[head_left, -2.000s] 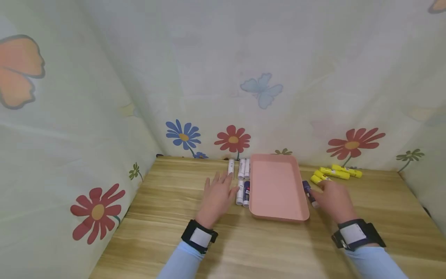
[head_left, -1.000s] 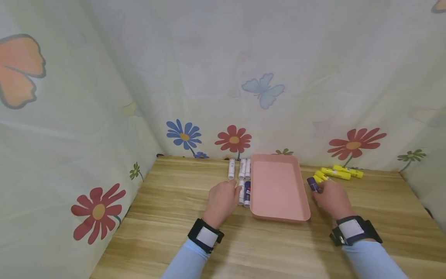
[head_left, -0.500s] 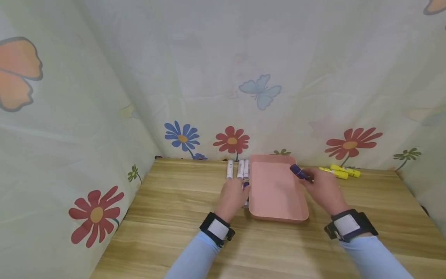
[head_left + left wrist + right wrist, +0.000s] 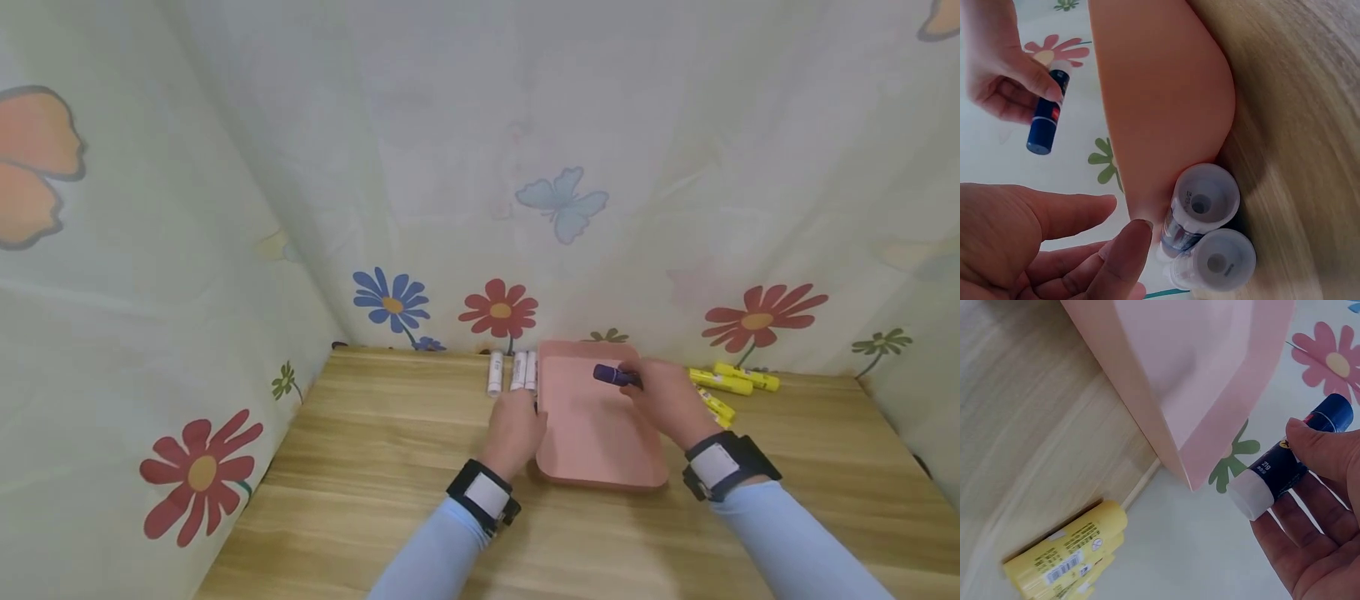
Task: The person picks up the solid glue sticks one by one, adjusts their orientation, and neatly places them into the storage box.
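My right hand [image 4: 670,402] pinches a dark blue glue stick [image 4: 615,376] between thumb and fingers. It hangs over the far right part of the pink tray [image 4: 592,446], white end [image 4: 1254,494] nearer the wrist camera. At the tray's left wall is my left hand [image 4: 514,429], with nothing between its thumb and fingers. In the left wrist view, its fingertips are close to a blue-labelled glue stick [image 4: 1182,236] lying along the tray wall and a white glue stick [image 4: 1216,259] beside it. The left hand mostly hides this pair in the head view.
White glue sticks [image 4: 495,373] lie behind the left hand, at the tray's far left. Several yellow glue sticks [image 4: 720,382] are grouped right of the tray, partly behind the right hand. A flowered curtain [image 4: 420,208] stands along the wooden table's [image 4: 360,467] back edge.
My right hand has lifted the dark blue glue stick from right of the tray and carried it left over the tray. My left hand has moved right to the tray's left wall.
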{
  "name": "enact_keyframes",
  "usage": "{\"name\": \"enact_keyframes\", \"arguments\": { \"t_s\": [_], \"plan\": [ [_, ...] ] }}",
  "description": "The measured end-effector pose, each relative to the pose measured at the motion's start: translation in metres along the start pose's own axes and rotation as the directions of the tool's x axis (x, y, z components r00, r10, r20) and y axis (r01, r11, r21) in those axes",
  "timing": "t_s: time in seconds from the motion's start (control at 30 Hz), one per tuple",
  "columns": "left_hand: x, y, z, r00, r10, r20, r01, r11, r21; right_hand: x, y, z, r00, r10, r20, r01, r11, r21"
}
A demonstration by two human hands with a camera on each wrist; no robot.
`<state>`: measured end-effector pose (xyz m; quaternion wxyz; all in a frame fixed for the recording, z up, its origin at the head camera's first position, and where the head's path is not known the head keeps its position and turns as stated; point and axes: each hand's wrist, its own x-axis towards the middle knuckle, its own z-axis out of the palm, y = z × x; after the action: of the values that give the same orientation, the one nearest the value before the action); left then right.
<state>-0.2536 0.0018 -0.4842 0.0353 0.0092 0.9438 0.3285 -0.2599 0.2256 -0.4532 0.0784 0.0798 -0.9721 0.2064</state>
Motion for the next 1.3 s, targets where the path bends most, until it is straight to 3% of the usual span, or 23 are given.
{"name": "enact_keyframes", "arguments": {
  "t_s": [0.13, 0.3, 0.63, 0.93, 1.3],
  "plan": [
    [0.000, -0.001, 0.002, 1.000, 0.002, -0.011, -0.002, 1.000, -0.029, 0.012, -0.001, 0.010, 0.997, -0.077, -0.013, 0.076, 0.995, -0.062],
    [-0.003, -0.002, 0.002, 1.000, 0.001, -0.011, -0.002, 0.999, -0.040, 0.026, -0.004, 0.021, 0.991, -0.137, -0.004, 0.136, 0.989, -0.062],
    [-0.011, -0.004, 0.006, 0.999, -0.011, 0.034, 0.011, 1.000, -0.004, 0.044, 0.009, 0.047, 0.987, -0.154, 0.040, 0.159, 0.978, -0.134],
    [-0.005, 0.000, 0.004, 0.999, 0.047, 0.003, -0.047, 0.992, 0.117, 0.059, 0.027, 0.054, 0.996, -0.082, 0.043, 0.085, 0.993, -0.086],
    [0.003, 0.002, 0.005, 0.999, 0.040, 0.010, -0.041, 0.988, 0.149, 0.081, 0.030, 0.052, 0.984, -0.142, 0.109, 0.162, 0.965, -0.204]
  ]
}}
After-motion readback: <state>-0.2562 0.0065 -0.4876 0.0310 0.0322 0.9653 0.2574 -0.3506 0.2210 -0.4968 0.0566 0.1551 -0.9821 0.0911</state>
